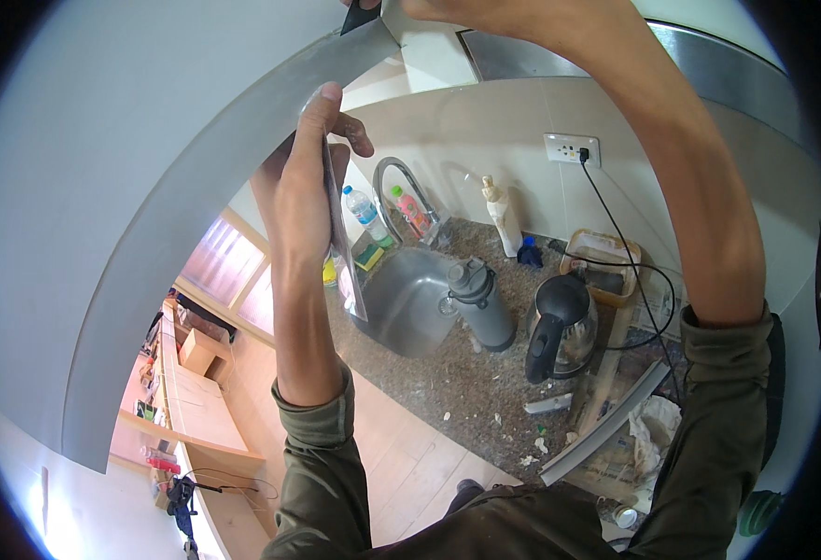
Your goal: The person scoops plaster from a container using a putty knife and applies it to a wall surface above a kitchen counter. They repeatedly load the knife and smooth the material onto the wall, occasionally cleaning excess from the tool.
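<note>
My left hand (303,182) is raised beside the underside edge of a white overhead panel (205,163), closed on a thin, flat silvery strip (345,271) that hangs down from it, with some fingertips curled past the strip. My right hand (434,9) reaches up to the top edge of the frame, close to a black flat object (359,19) at the panel's corner; its fingers are mostly cut off, so its grip is unclear. My right forearm arches over the counter.
Below are a granite counter (401,392), steel sink (396,317), faucet (392,168), several bottles (364,210), grey flask (480,308), black-topped kettle (560,327), corded plug (583,154), plastic tub (606,252) and long grey strip (606,420). A cluttered pink-topped desk (205,401) stands at lower left.
</note>
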Available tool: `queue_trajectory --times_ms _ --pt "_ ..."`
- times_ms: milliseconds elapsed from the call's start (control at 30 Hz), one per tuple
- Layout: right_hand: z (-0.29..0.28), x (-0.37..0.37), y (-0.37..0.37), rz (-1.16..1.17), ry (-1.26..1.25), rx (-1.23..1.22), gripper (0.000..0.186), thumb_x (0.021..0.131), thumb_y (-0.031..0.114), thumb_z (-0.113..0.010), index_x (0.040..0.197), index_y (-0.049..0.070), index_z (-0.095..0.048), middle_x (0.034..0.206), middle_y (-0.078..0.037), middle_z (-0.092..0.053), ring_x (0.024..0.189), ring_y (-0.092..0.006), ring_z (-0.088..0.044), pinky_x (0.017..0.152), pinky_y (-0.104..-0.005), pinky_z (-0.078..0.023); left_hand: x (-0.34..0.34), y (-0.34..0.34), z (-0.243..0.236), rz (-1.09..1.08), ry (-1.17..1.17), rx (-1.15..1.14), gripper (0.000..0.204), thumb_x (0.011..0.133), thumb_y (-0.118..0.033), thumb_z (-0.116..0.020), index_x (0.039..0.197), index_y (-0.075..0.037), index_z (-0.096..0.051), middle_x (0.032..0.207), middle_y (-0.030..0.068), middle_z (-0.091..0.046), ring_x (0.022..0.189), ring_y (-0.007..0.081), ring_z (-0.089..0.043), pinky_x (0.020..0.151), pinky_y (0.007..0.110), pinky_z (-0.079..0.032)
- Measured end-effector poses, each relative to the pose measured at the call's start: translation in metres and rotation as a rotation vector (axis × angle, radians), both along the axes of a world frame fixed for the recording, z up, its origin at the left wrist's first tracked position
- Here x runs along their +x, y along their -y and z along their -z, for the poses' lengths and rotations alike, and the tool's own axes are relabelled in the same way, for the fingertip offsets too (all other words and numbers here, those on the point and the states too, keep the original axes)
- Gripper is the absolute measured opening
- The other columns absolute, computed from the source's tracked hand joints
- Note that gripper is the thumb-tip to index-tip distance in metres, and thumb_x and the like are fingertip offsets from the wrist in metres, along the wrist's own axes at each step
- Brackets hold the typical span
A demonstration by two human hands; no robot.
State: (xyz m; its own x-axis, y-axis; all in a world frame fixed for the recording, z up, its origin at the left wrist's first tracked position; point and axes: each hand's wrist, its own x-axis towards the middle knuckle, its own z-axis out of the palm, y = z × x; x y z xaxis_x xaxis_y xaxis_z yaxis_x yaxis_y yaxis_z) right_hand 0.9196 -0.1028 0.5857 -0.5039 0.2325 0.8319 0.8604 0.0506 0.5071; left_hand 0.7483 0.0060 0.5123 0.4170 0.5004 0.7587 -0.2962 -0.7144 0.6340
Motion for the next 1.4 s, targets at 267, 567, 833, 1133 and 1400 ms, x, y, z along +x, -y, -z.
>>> queue_trajectory --times_ms 267,567,833,1133,1400 --pt "-0.002 -0.001 -0.002 0.050 0.035 0.004 0.003 0.072 -0.006 -0.064 0.072 -0.005 -0.067 0.072 -0.024 -0.065 0.074 -0.0372 -0.067 0.068 -0.0402 -0.054 0.001 0.001 0.000 -0.013 -0.034 0.013 0.038 0.090 -0.032 -0.066 0.067 -0.002 -0.063 0.059 0.0079 -0.060 0.045 0.0050 -0.035 0.045 0.025 -0.025" --pt "-0.002 -0.006 -0.006 0.160 0.029 -0.008 0.003 0.069 -0.006 -0.064 0.070 -0.005 -0.066 0.072 -0.023 -0.065 0.076 -0.0358 -0.069 0.069 -0.0383 -0.056 -0.003 0.000 0.000 -0.064 -0.064 0.031 0.040 0.090 -0.035 -0.065 0.066 -0.003 -0.063 0.058 0.0059 -0.059 0.046 0.0053 -0.036 0.045 0.025 -0.025" --pt "-0.002 -0.007 0.004 0.155 -0.065 -0.026 0.005 0.071 -0.006 -0.063 0.073 -0.005 -0.067 0.070 -0.024 -0.065 0.073 -0.0342 -0.069 0.067 -0.0382 -0.056 -0.002 -0.001 -0.001 -0.061 -0.063 0.007 0.036 0.089 -0.034 -0.066 0.070 -0.003 -0.062 0.059 0.0063 -0.059 0.045 0.0047 -0.035 0.045 0.024 -0.024" --pt "-0.001 -0.015 0.003 0.222 0.003 -0.020 0.005 0.068 -0.008 -0.063 0.071 -0.007 -0.067 0.070 -0.026 -0.064 0.069 -0.0354 -0.068 0.060 -0.0388 -0.055 -0.001 -0.002 0.001 -0.034 -0.032 0.014 0.035 0.090 -0.032 -0.066 0.071 -0.004 -0.062 0.059 0.0078 -0.059 0.043 0.0043 -0.034 0.043 0.024 -0.023" --pt "-0.002 -0.007 0.009 0.050 -0.064 -0.034 0.007 0.067 -0.009 -0.061 0.072 -0.008 -0.066 0.071 -0.025 -0.064 0.072 -0.0359 -0.067 0.064 -0.0381 -0.054 -0.003 -0.001 -0.001 -0.033 -0.063 -0.005 0.032 0.090 -0.032 -0.066 0.077 -0.003 -0.062 0.059 0.0080 -0.059 0.043 0.0038 -0.034 0.043 0.023 -0.023"
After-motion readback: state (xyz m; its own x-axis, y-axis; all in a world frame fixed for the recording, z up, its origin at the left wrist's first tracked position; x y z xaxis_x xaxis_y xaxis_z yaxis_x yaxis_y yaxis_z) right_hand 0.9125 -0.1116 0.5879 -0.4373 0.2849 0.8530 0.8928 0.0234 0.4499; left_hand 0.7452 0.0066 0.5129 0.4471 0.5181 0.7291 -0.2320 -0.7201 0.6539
